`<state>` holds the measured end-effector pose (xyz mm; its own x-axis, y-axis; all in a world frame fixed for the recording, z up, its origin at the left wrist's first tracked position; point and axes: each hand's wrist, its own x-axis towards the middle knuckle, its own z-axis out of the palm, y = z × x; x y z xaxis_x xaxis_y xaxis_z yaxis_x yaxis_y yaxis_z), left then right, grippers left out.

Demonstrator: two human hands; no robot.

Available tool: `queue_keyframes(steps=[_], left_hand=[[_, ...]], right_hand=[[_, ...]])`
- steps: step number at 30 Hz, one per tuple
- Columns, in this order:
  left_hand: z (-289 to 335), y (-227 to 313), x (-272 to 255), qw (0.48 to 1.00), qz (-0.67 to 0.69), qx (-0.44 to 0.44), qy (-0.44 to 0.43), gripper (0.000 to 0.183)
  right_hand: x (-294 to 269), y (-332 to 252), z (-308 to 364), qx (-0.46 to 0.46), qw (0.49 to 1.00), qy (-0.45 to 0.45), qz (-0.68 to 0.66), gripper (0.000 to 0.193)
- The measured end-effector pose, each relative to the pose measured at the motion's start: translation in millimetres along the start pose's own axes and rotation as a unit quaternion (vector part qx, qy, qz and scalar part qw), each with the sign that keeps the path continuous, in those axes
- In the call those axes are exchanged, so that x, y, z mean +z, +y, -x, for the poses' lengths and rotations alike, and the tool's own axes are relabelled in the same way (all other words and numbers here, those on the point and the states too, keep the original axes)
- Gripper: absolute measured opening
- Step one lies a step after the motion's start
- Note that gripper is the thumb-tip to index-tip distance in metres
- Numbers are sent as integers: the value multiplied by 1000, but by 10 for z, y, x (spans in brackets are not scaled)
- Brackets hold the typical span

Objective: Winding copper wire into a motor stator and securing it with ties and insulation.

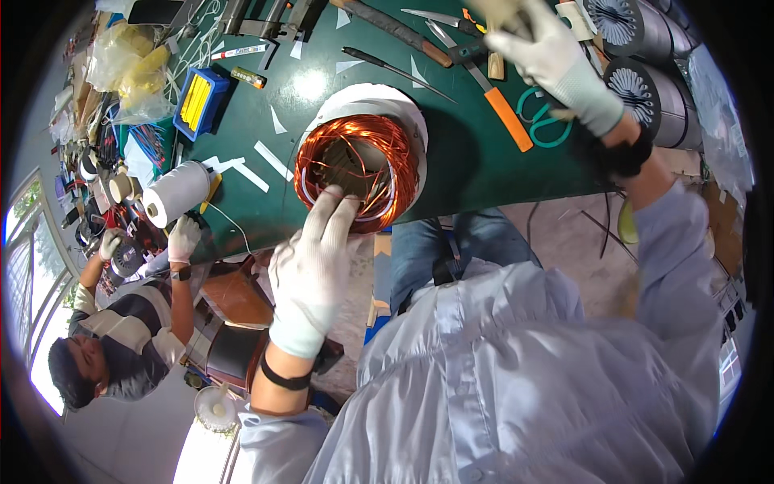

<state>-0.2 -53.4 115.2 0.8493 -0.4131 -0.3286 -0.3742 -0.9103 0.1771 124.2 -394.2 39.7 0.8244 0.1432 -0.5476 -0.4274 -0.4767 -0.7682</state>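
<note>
A stator-like ring wound with copper wire [399, 157] stands on the green table near its front edge. White sheet material [379, 98] surrounds its far side. My left hand [310, 274], in a white glove, lays its fingers over the near rim, with the fingertips dipping into the opening. Its thumb is hidden. At the upper right my right hand [556, 64], gloved too, is closed around a tan, block-like thing [500, 14]. Motion blurs that thing, so its kind cannot be made out. Below this hand lie an orange-handled tool [509, 119] and teal-handled scissors [550, 132].
Wire spools [641, 97] crowd the right side. A black pointed tool [391, 71] and white paper scraps [274, 161] lie beyond the ring. Leftward are a blue box [201, 105] and a white thread spool [177, 194]. A co-worker [129, 339] works at far left.
</note>
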Motion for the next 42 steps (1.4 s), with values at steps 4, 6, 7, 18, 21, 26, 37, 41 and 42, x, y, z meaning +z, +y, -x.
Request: queue_keyframes(steps=[4, 6, 7, 18, 21, 26, 37, 41, 42], left_hand=[[40, -164, 155, 997, 35, 64, -3, 38], [43, -148, 139, 997, 39, 64, -2, 36], [38, -98, 121, 997, 50, 55, 1, 36], [19, -18, -124, 999, 10, -40, -9, 46], [-114, -287, -45, 996, -23, 82, -7, 41], [-29, -398, 13, 995, -3, 96, 15, 37], [-54, -293, 145, 996, 63, 48, 30, 34], [-98, -243, 178, 994, 109, 22, 16, 35], [-101, -238, 173, 992, 122, 20, 8, 36]], right_hand=[[847, 330, 596, -363, 911, 2, 196, 65], [715, 366, 638, -183, 965, -109, 156, 74], [584, 510, 540, -215, 953, -45, 207, 71], [318, 127, 34, -132, 951, -18, 278, 59], [374, 287, 79, -108, 992, 54, 32, 65], [204, 23, -15, -180, 940, -165, 238, 75], [580, 263, 355, -31, 994, 32, -103, 70], [1211, 546, 903, -151, 988, 15, -17, 76], [1253, 593, 1006, -157, 987, -31, -19, 80]])
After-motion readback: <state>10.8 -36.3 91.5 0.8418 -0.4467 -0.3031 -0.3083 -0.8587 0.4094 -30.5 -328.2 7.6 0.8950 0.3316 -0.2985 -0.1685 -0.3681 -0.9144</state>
